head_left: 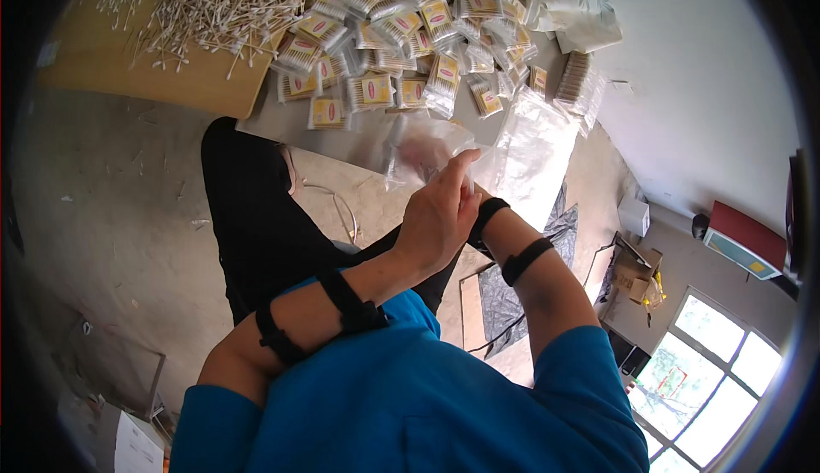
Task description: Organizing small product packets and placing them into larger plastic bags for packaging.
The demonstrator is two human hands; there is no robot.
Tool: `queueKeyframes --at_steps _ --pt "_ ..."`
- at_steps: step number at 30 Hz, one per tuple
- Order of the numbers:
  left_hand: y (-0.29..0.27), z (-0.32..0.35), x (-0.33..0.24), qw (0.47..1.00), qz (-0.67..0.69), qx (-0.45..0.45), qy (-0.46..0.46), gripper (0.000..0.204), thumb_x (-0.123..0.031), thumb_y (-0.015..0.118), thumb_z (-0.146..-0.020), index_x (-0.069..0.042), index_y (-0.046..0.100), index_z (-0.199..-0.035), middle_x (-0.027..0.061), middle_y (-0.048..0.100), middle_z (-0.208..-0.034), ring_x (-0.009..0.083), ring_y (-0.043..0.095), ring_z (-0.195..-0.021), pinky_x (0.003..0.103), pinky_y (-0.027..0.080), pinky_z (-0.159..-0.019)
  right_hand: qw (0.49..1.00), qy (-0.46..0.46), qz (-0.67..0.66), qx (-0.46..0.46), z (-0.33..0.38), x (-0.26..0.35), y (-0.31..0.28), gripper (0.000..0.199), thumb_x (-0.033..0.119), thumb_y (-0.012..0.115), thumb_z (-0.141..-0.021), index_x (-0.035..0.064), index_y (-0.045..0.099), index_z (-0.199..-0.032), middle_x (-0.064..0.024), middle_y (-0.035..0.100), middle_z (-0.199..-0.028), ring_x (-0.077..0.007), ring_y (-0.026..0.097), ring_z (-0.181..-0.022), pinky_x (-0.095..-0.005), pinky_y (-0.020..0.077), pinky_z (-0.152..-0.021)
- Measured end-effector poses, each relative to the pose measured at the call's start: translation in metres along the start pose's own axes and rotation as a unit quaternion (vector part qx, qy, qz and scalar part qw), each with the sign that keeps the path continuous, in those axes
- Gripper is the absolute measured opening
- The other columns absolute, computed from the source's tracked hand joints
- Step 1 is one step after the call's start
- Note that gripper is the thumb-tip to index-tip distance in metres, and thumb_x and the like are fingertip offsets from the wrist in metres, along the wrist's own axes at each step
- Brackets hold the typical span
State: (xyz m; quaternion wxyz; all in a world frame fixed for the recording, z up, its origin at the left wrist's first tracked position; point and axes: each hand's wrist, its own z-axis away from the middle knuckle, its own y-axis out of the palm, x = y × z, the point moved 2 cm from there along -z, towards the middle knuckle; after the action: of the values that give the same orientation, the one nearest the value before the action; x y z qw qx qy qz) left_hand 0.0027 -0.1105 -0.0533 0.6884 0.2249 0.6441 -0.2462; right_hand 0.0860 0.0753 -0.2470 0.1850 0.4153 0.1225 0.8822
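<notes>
While you held a clear plastic bag [427,144] up in front of you, both hands [440,217] met at its lower edge.

Your left hand [437,218] was raised with its fingers [461,170] pinched on the bag's mouth, likely to keep it open and steady; your right hand [472,184] sat almost wholly hidden behind the left, so you could not tell its grip. The bag hung above the desk [282,118], just short of the heap of packed cotton-swab packets [401,37], with loose cotton swabs [205,3] piled on the board [171,76] to the left, within easy reach. More empty clear bags [534,144] lay right beside your hands.
</notes>
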Motion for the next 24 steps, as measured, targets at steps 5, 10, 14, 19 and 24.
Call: queueKeyframes --at_steps 5,10,14,19,24 --pt "-0.009 0.004 0.006 0.999 -0.015 0.0 -0.036 0.053 -0.005 0.064 -0.088 -0.006 0.042 -0.136 0.0067 0.059 -0.079 0.0178 0.061 -0.069 0.031 0.05 -0.066 0.987 0.128 0.085 -0.037 -0.005 0.032 0.054 0.045 0.026 0.039 -0.104 0.0082 0.037 -0.145 -0.0062 0.051 -0.134 -0.0146 0.049 -0.122 -0.0284 0.0386 -0.104" --pt "-0.015 0.002 0.009 0.999 -0.03 -0.013 -0.035 0.05 -0.007 0.063 -0.088 -0.006 0.045 -0.134 0.0072 0.06 -0.081 0.0176 0.062 -0.072 0.031 0.05 -0.069 0.951 0.261 -0.049 -0.158 0.0 0.084 0.103 0.04 0.032 0.046 -0.102 0.0121 0.05 -0.136 -0.0049 0.06 -0.118 -0.0112 0.06 -0.099 -0.029 0.0525 -0.081" --pt "-0.017 -0.006 0.013 0.999 -0.034 -0.039 0.004 0.04 -0.005 0.061 -0.09 -0.003 0.051 -0.129 0.0088 0.06 -0.083 0.0174 0.061 -0.072 0.03 0.051 -0.069 0.982 -0.013 0.183 0.052 0.008 0.086 0.084 0.03 0.006 0.068 -0.084 0.0086 0.06 -0.113 -0.006 0.063 -0.105 -0.0143 0.06 -0.095 -0.033 0.051 -0.086" --pt "-0.017 -0.021 0.011 0.99 -0.105 -0.061 0.068 0.023 -0.004 0.06 -0.09 0.002 0.061 -0.113 0.0086 0.062 -0.084 0.0156 0.062 -0.073 0.03 0.051 -0.067 0.981 0.015 0.097 -0.167 0.039 0.095 0.107 0.028 0.001 0.056 -0.086 0.0002 0.06 -0.114 -0.0126 0.066 -0.109 -0.0244 0.063 -0.099 -0.0314 0.0491 -0.087" --pt "-0.022 -0.032 0.029 0.998 0.014 -0.062 -0.016 0.019 -0.014 0.062 -0.095 0.005 0.065 -0.097 0.0016 0.06 -0.07 0.009 0.056 -0.061 0.028 0.048 -0.061 0.825 -0.216 0.49 -0.18 0.089 0.119 0.155 0.02 -0.003 0.055 -0.082 -0.0019 0.063 -0.101 -0.0223 0.063 -0.094 -0.0397 0.063 -0.093 -0.044 0.0503 -0.078"
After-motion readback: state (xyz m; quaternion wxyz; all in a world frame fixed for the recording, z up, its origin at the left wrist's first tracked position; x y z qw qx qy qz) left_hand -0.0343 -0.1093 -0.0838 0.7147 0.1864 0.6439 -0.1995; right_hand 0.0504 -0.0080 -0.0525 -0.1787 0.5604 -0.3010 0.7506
